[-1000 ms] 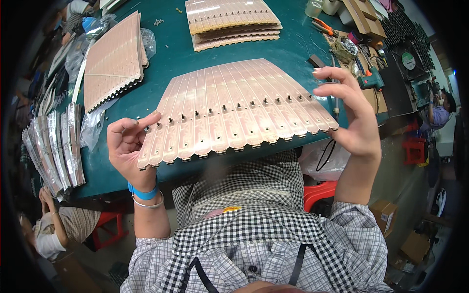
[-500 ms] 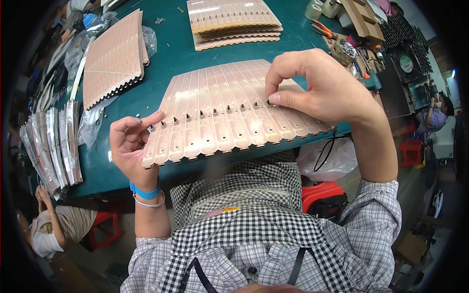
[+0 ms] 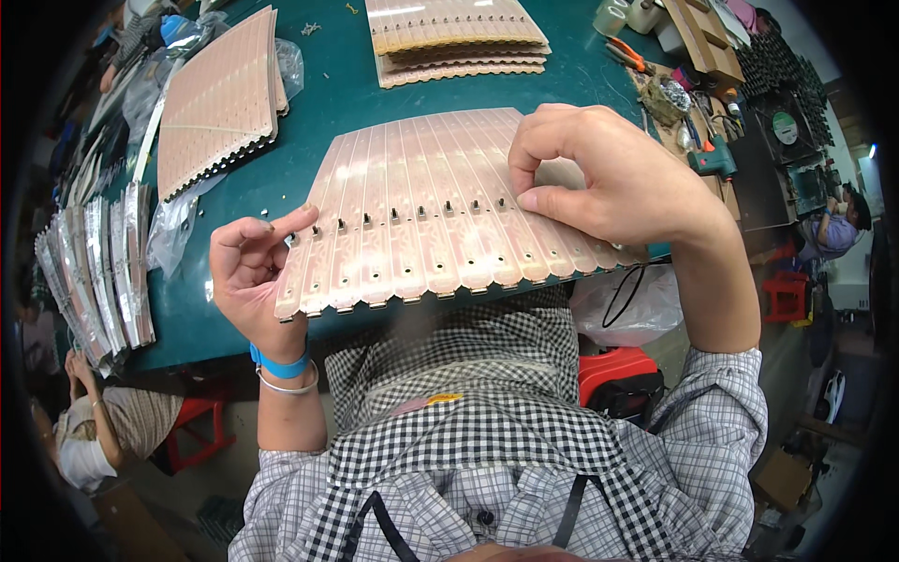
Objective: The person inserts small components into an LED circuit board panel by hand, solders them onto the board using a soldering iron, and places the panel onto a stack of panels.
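Tabletop in deep green stretches out beyond the person's fingers, its near edge running under the pale pink panel. This panel, ribbed and scalloped along its near side, is tilted between the two hands; the left hand has its fingers closed on the left edge. Above the panel's right part, the right hand bends its thumb and forefinger close together, just beside a row of dark pegs; whether they pinch one cannot be told. Straight ahead of the fingers lies a stack of similar panels, and beyond the left fingers sits a second pile, with silvery strips farther left. Past the right fingers are orange-handled pliers and a green drill. Out in the room, well left of the left fingers, another person is near a red stool; far right of the right fingers are a second person and another red stool.
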Tool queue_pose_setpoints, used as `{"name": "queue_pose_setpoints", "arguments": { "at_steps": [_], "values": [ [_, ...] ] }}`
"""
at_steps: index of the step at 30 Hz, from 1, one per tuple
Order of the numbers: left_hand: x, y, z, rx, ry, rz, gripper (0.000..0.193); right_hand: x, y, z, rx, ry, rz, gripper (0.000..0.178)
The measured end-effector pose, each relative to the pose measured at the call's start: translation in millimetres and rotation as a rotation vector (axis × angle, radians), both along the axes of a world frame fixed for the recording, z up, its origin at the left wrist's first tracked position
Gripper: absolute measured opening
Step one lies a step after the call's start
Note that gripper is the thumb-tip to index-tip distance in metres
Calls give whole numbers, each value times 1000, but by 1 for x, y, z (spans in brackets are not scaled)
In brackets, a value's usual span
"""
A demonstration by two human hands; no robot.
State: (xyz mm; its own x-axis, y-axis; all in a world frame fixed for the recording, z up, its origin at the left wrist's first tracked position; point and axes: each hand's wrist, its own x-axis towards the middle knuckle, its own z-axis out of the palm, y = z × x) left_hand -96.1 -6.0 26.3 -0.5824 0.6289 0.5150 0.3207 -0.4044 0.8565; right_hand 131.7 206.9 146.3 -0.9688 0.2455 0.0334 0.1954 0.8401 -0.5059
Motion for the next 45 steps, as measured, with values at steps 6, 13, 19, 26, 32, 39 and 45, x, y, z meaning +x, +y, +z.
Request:
{"name": "queue_pose_setpoints", "arguments": {
  "at_steps": [6,13,19,26,32,39,45],
  "values": [
    [0,0,0,-17,4,4,38,-4,-2,-2,-27,-80,39,13],
    [-1,-2,-3,-23,2,-4,40,-2,7,3,-69,30,99,14],
    [0,-1,-1,-39,-25,-4,40,-14,0,0,-124,-21,57,14],
    [6,-6,2,-45,-111,10,43,-19,-6,-3,-60,31,133,11],
    [4,-5,1,-32,-140,-32,45,-18,-9,-1,-99,-1,99,11],
    [2,-4,3,-65,-71,-48,45,-41,10,17,-84,29,92,14],
    [13,-13,2,-72,-25,8,45,-83,-24,26,51,37,235,19]
  ]
}}
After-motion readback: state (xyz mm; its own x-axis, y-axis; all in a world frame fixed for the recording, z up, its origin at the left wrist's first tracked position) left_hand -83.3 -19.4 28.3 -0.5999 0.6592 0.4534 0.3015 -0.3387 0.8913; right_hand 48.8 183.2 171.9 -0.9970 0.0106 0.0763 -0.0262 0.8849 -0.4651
